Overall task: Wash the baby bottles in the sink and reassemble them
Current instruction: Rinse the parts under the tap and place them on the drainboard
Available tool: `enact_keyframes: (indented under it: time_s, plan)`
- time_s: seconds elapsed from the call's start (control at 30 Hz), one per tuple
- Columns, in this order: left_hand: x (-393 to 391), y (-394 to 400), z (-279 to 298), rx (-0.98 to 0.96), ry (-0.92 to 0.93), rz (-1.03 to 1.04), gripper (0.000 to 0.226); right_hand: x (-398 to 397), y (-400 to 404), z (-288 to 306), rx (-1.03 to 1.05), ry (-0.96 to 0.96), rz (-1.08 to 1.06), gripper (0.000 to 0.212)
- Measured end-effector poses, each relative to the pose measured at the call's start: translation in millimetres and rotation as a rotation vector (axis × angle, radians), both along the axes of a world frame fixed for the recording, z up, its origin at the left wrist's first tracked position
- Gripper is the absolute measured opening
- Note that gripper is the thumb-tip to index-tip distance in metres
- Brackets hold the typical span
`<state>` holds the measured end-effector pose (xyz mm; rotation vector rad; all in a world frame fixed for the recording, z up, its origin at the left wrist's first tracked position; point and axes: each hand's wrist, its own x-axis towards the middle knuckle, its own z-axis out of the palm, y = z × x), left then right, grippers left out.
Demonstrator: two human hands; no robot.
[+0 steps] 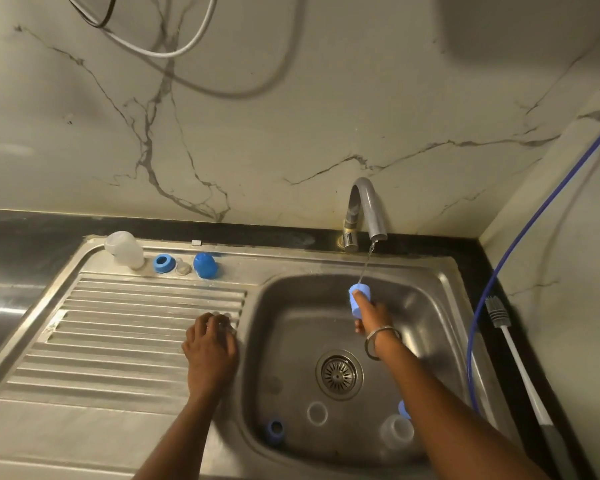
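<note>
Stainless steel formed the sink unit (440, 271) set into the dark bench (21, 237): a ribbed drainboard (118, 327) on the left and a basin (291, 323) on the right, with the tap (368, 209) at the far edge running a thin stream.

Risks, as judged from this position:
- The right hand (374, 317) gripped a blue cap (359, 299) directly under the stream. A wet, smooth cap could slip from the fingers and drop toward the drain strainer (339, 374).
- Water striking the cap could splash onto the rim and rewet the parts standing there.
- The left hand (210, 344) lay on the drainboard at its basin-side edge, fingers curled over a small clear part (226, 322); its exact identity could not be determined. Placed so near the edge, that part could slide into the basin.
- The bottle brush (513, 348) lay along the right rim beside a blue hose (499, 271), well apart from both hands.

Containers and contents:
- Basin: a clear bottle body (397, 432) near the front right corner, a clear ring-shaped part (317, 413) in front of the strainer, a blue collar (275, 431) near the front left corner, and another blue piece (403, 408) partly hidden by the right forearm. Little standing water was visible.
- Far rim of the drainboard, in a row: an inverted clear bottle (123, 249), a blue ring (163, 263), a clear teat (183, 266), and a second blue cap (205, 265).
</note>
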<state>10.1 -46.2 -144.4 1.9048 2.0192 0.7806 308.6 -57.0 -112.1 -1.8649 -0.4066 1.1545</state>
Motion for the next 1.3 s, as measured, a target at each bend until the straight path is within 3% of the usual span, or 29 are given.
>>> enact_keyframes:
  time_s: [0.07, 0.13, 0.3, 0.37, 0.43, 0.57, 0.63, 0.7, 0.8, 0.87, 1.07, 1.2, 1.3]
  plan:
    - [-1, 1, -1, -0.005, -0.004, 0.002, 0.023, 1, 1, 1, -0.026, 0.356, -0.078, 0.038]
    - [-1, 0, -1, -0.008, -0.001, 0.001, 0.023, 3, 5, 2, -0.005, 0.592, -0.163, 0.035]
    - [1, 0, 1, -0.003, 0.005, 0.002, 0.023, 8, 21, 10, 0.156, 0.909, -0.405, 0.027]
    - [1, 0, 0, -0.006, 0.006, 0.004, 0.023, 10, 26, 13, 0.186, 1.05, -0.451, 0.037]
    - [1, -1, 0, -0.007, 0.002, 0.008, 0.024, 10, 30, 15, 0.214, 1.111, -0.496, 0.046]
    - [1, -1, 0, 0.01, 0.003, 0.008, 0.024, 3, 35, 17, 0.234, 1.074, -0.437, 0.032]
    - [0, 0, -1, 0.01, 0.008, 0.006, 0.024, -1, 35, 16, 0.198, 0.972, -0.347, 0.032]
    - [0, 1, -2, 0.005, 0.009, 0.009, 0.024, -4, 33, 14, 0.096, 0.632, -0.162, 0.028]
    - [1, 0, -2, 0.012, 0.008, 0.009, 0.023, -3, 27, 2, 0.094, 0.018, 0.044, 0.04]
    - [2, 0, -2, 0.025, 0.012, 0.003, 0.023, -1, 21, -5, 0.158, -0.205, 0.161, 0.048]
    - [1, 0, -2, 0.024, 0.012, 0.011, 0.023, 0, 12, -10, 0.299, -0.419, 0.263, 0.045]
    - [2, 1, -2, 0.022, 0.015, 0.01, 0.021, 4, 13, -10, 0.378, -0.654, 0.517, 0.042]
    - [1, 1, -1, 0.018, 0.011, 0.012, 0.021, 6, 17, -8, 0.352, -0.609, 0.416, 0.042]
